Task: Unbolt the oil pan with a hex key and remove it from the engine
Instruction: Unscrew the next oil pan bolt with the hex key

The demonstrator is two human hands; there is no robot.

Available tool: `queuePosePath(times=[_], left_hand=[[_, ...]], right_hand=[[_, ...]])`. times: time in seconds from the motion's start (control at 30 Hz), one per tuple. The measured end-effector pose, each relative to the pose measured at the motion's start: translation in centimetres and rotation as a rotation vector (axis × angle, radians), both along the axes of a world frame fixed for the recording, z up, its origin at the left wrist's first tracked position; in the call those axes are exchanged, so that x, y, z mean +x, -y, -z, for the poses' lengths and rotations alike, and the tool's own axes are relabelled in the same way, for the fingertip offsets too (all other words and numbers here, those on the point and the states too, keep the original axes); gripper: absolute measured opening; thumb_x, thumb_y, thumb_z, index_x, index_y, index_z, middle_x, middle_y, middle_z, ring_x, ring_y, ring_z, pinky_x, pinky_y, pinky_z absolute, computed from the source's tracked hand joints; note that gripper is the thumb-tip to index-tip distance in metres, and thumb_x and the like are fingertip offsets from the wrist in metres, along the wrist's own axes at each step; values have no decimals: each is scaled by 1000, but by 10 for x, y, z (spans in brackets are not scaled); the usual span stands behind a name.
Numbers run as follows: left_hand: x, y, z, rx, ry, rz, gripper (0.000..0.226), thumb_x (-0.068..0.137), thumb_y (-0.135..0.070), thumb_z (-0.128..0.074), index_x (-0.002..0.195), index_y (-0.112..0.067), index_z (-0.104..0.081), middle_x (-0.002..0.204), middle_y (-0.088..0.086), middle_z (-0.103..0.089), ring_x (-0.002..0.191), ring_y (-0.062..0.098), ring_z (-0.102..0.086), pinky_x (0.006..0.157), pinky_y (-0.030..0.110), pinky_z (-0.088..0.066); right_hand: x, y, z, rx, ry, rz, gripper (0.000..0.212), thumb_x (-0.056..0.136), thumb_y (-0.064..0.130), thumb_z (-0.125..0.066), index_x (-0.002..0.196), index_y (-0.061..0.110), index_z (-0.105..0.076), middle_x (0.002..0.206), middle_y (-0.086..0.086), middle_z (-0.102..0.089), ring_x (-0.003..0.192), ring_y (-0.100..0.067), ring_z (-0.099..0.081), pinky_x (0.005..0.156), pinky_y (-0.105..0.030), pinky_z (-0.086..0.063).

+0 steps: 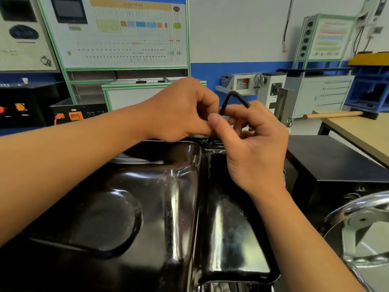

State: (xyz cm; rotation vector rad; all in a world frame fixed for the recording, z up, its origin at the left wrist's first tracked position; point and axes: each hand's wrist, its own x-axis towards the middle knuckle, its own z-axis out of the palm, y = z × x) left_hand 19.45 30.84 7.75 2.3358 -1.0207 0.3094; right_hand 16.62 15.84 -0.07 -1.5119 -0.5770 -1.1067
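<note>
Black, glossy pressed steel makes up the oil pan [130, 207], which lies directly beneath both hands and runs from under the wrists back toward the person. It looks stiff and fairly heavy for its bulk. The shiny, rounded skin is probably slippery, perhaps oily. The flat rim [271, 275] seems the surest place to take hold, one hand on each long side, not the domed belly; that edge may be sharp.

Between the hands, above the pan's far end, the hex key [228, 100] stands roughly upright. The left hand [181, 110] has its fingers curled onto the long leg, and the right hand [254, 144] pinches the short bent arm with its thumb raised. The key's lower tip is hidden behind the thumbs, so I cannot tell whether it sits in the small bolt head [208, 141] just under them.

To the right of the right hand a black stand [336, 165] sits close to the pan. A chrome handwheel [357, 218] crowds the right forearm. Lifting straight up looks the freest path. A wooden table [357, 131] lies farther right, and a training board [126, 39] stands well beyond the hands.
</note>
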Motion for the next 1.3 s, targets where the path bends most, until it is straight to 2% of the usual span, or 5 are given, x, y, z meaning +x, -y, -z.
queuePosePath(times=[0.27, 0.47, 0.63, 0.77, 1.3], left_hand=[[-3, -8, -3, 15, -113, 137, 18, 88, -13, -73, 104, -20, -77, 93, -10, -77, 89, -1, -71, 78, 11, -51], [-3, 2, -3, 21, -22, 10, 12, 79, -5, -77, 79, 4, -70, 73, 29, -64, 67, 21, -50, 66, 49, -49], [-5, 2, -2, 27, -42, 72, 18, 78, 3, -75, 68, 3, -60, 65, 26, -52, 63, 14, -44, 59, 34, -37], [-6, -9, -4, 36, -180, 212, 42, 87, 3, -70, 87, -39, -74, 79, -23, -72, 78, -11, -63, 74, 9, -47], [-7, 1, -2, -11, -67, 34, 31, 74, 0, -77, 59, -15, -54, 57, 7, -50, 60, 17, -43, 59, 36, -37]], right_hand=[[-2, 2, 0, -169, 28, -14, 15, 96, 6, -62, 104, 17, -68, 83, -6, -60, 78, -11, -53, 73, -19, -42], [-2, -1, 2, -60, 11, -2, 12, 86, 15, -76, 98, 13, -74, 77, -1, -57, 69, -16, -51, 63, -28, -42], [-2, -5, 2, -83, 47, 26, 14, 90, 8, -71, 94, 22, -72, 74, 2, -51, 73, -5, -48, 69, -18, -38], [-3, -7, 1, -212, 38, -29, 28, 97, 3, -60, 91, 29, -67, 84, 7, -48, 83, 2, -47, 77, -10, -35], [-1, -4, 4, 20, 24, -1, 14, 81, 19, -82, 85, 19, -68, 74, 7, -61, 64, -11, -54, 61, -21, -40]])
